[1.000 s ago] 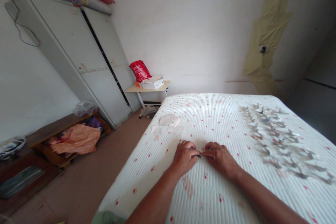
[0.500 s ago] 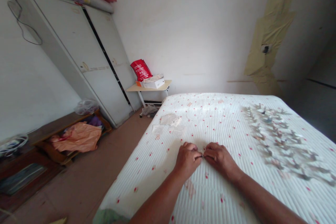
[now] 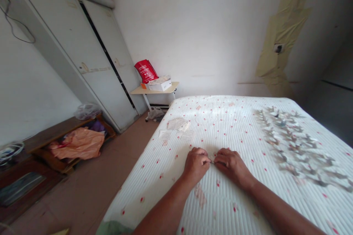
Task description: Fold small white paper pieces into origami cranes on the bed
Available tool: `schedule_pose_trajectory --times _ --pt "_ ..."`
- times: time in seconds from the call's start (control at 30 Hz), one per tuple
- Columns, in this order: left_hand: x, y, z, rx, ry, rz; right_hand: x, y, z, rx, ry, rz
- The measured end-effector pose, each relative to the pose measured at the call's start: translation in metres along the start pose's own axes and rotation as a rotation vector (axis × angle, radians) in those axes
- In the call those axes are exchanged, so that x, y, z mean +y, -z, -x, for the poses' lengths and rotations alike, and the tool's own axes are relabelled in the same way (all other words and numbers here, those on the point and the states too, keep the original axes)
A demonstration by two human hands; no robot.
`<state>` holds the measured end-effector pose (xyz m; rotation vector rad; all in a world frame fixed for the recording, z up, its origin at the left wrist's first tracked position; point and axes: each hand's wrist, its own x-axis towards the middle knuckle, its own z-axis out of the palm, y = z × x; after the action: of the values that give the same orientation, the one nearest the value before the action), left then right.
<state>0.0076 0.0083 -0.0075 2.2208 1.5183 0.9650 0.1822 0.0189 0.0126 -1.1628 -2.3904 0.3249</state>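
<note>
Close together over the middle of the bed, my left hand (image 3: 196,162) and my right hand (image 3: 231,163) meet with their fingertips almost touching. Both are closed in a pinch, on something small and thin between the fingertips that is mostly hidden and too small to name. Beyond my left hand, several printed paper pieces (image 3: 178,125) lie flat on the quilted bed cover (image 3: 215,205). To the right of my right hand stand several rows of small folded paper figures (image 3: 292,139), crane-like in shape but blurred.
Against the far wall, a small table (image 3: 135,91) carries a red bag (image 3: 146,71) and a white box (image 3: 160,86). A grey wardrobe (image 3: 93,80) stands on the left. Nearer, a low wooden cabinet (image 3: 52,128) holds an orange plastic bag (image 3: 79,143).
The view has shifted slightly, moving the room a little left and up in the picture. Both hands keep their pinch, and the fingertips have barely moved.
</note>
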Motion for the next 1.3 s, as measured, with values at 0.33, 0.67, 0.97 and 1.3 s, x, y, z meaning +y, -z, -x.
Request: schedule_pose_trajectory --times 0.33,0.67,0.97,1.3 --pt "0.004 0.002 0.003 -0.003 0.009 -0.016 0.003 -0.009 -0.004 0.004 -0.148 -0.082" --pt "0.012 0.001 -0.001 -0.012 0.069 -0.125 0.0 -0.012 -0.01 -0.004 -0.246 -0.013" --pt "0.009 -0.003 0.0 -0.017 0.095 -0.137 -0.003 -0.013 -0.011 -0.006 -0.264 0.045" --pt "0.008 -0.002 0.0 -0.028 0.106 -0.105 -0.006 -0.013 -0.012 -0.032 -0.278 0.099"
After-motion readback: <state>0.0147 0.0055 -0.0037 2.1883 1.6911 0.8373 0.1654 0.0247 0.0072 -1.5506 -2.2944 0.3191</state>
